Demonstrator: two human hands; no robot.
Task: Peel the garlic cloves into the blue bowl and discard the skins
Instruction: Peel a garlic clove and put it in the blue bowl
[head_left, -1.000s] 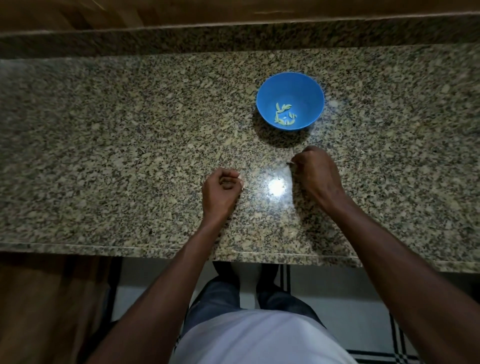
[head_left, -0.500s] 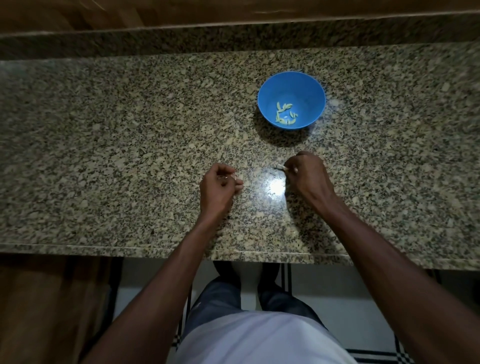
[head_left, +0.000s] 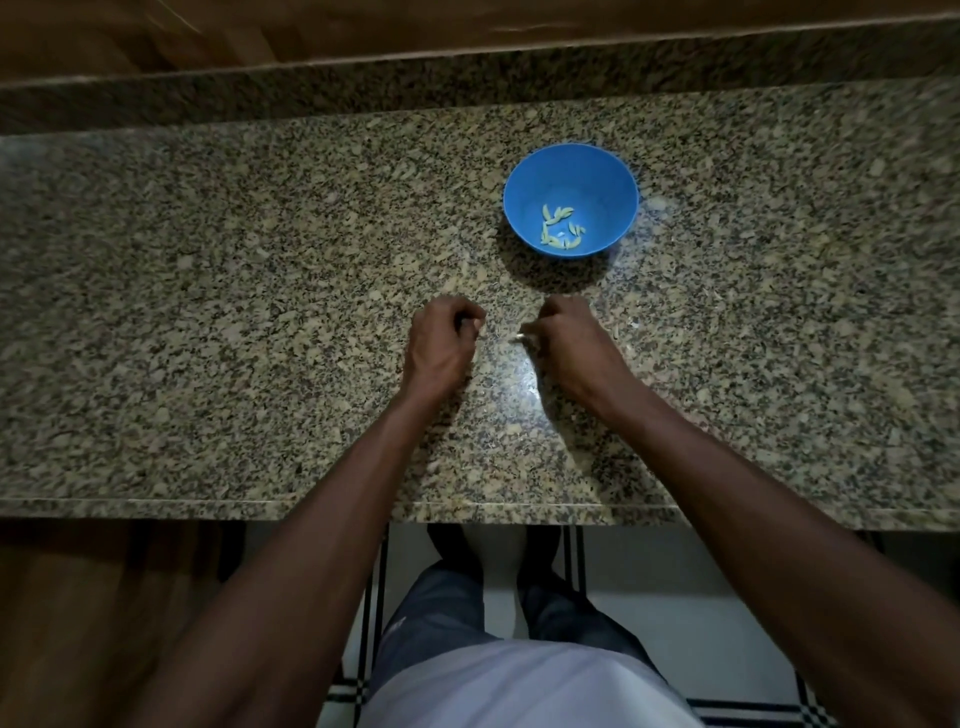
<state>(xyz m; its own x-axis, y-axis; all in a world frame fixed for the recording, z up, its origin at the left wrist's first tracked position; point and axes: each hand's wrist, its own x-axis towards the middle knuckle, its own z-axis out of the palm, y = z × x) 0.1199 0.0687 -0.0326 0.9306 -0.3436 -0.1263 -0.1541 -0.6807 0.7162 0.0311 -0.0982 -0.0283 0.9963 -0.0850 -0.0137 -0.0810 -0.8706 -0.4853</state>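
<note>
A blue bowl (head_left: 570, 176) stands on the speckled granite counter (head_left: 234, 312), with several pale peeled garlic cloves (head_left: 560, 228) on its bottom. Just in front of it my right hand (head_left: 571, 343) pinches a small pale garlic clove (head_left: 519, 339) that pokes out to the left of its fingertips. My left hand (head_left: 441, 343) is a short gap to the left, fingers curled tightly; what it holds, if anything, is hidden inside the fist. Both hands hover low over the counter.
A raised granite ledge (head_left: 467, 83) with wood behind it runs along the back. The counter's front edge (head_left: 311, 506) is near my body. Tiled floor (head_left: 675, 597) shows below. A bright light glare lies between my wrists.
Both hands have moved away from me toward the bowl and closer together. The clove's pale tip now shows at my right fingertips.
</note>
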